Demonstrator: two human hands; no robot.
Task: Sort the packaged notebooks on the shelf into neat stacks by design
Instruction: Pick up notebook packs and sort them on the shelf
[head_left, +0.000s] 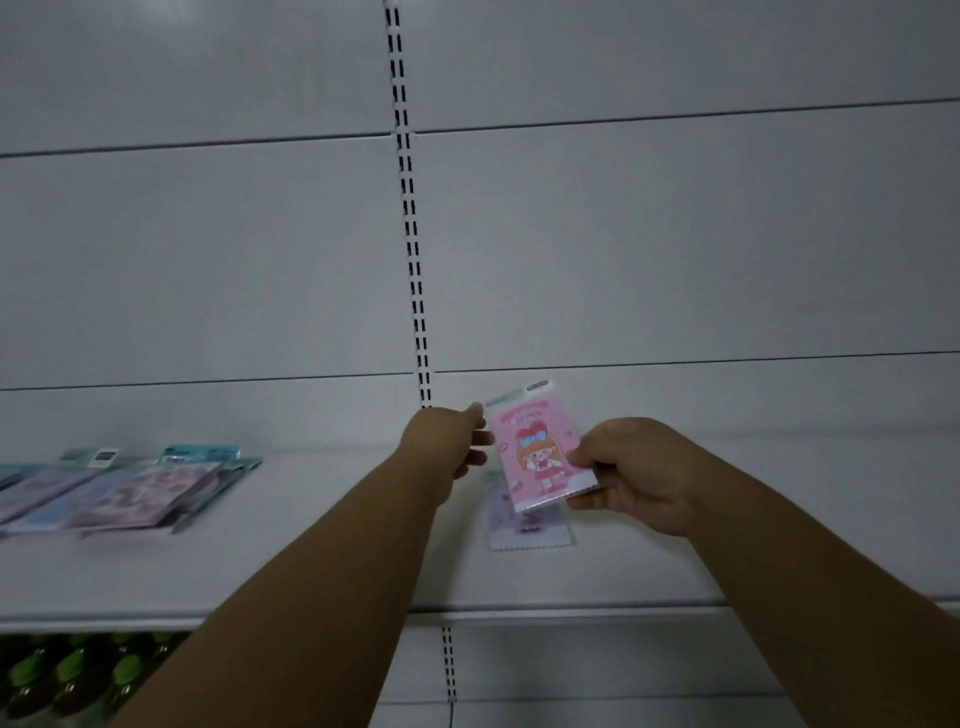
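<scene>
Pink notebook (540, 457), centre frame: pinched by right hand (631, 473); left hand (449, 439) relaxed, fingers at its edge.

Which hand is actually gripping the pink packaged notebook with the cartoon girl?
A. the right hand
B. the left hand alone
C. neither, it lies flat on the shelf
A: the right hand pinches the lower right corner of the pink packaged notebook with the cartoon girl, lifted off the shelf.

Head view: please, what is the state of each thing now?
pink notebook: held above shelf, tilted
right hand: pinches pink notebook
left hand: open, at notebook's left edge
purple notebook: flat on shelf
notebook pile: untidy, overlapping
shelf: bears notebooks
</scene>
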